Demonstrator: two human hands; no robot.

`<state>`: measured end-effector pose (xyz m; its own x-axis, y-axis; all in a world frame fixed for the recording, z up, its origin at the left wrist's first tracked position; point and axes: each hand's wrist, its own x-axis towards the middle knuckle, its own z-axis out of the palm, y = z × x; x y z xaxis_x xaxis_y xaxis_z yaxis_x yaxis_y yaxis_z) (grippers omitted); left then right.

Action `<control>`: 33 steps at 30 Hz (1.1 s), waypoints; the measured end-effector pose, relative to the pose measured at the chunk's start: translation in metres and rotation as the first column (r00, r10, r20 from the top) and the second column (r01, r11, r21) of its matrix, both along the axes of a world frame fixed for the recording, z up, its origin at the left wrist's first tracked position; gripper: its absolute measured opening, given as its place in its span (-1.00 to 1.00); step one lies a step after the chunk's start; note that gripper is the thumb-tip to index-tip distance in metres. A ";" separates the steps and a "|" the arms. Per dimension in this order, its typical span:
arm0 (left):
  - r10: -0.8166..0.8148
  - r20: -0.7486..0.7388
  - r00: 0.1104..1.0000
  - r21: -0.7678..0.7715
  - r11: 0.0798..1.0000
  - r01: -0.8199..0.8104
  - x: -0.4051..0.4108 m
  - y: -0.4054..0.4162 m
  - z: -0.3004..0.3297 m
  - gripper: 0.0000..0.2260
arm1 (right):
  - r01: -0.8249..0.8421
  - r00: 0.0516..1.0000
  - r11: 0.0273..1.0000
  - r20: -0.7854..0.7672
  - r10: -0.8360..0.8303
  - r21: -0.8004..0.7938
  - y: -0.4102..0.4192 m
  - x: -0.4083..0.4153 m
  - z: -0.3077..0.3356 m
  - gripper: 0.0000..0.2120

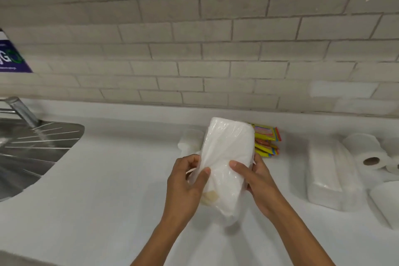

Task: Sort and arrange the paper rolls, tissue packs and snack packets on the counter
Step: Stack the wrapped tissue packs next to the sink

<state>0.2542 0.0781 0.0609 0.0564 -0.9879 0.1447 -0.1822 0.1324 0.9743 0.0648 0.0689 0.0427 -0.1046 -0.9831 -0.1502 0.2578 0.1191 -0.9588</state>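
A white tissue pack in clear plastic wrap is lifted above the white counter, tilted with its far end up. My left hand grips its left side, thumb on top. My right hand grips its right side with the thumb across the wrap. Behind the pack lies a stack of yellow and red snack packets. Another white pack shows partly behind the held one. To the right lie a wrapped tissue pack and a paper roll.
A steel sink with a tap is set into the counter at the left. A tiled wall backs the counter. More white packs sit at the far right edge. A purple box stands at the far left.
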 end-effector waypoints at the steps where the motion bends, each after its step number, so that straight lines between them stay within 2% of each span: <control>1: 0.005 0.014 1.000 -0.018 1.000 -0.004 0.014 -0.001 -0.001 -0.79 | -0.001 1.000 1.000 0.003 0.001 -0.007 -0.004 0.013 0.001 -0.40; 7: 0.141 0.075 0.987 -0.074 0.988 -0.136 0.090 -0.006 -0.011 -0.82 | -0.003 1.000 1.000 0.017 0.003 -0.005 -0.035 0.067 0.010 -0.44; 16: 0.291 0.127 0.948 0.068 0.951 -0.301 0.156 -0.020 -0.061 -0.84 | -0.103 0.995 0.995 0.004 0.103 0.008 -0.121 0.116 0.026 -0.38; 23: 0.359 0.167 0.918 0.131 0.915 -0.382 0.201 -0.050 -0.081 -0.84 | -0.226 0.971 0.967 -0.049 0.233 0.120 -0.191 0.176 0.010 -0.17; 27: 0.349 0.201 0.915 0.157 0.911 -0.382 0.229 -0.074 -0.093 -0.83 | -0.256 0.964 0.951 -0.020 0.263 0.171 -0.224 0.219 -0.003 -0.21; 33: 0.219 0.436 0.873 0.121 0.947 -0.298 0.298 -0.110 -0.123 -0.84 | -0.277 0.960 0.929 0.029 0.279 0.243 -0.278 0.306 -0.026 -0.25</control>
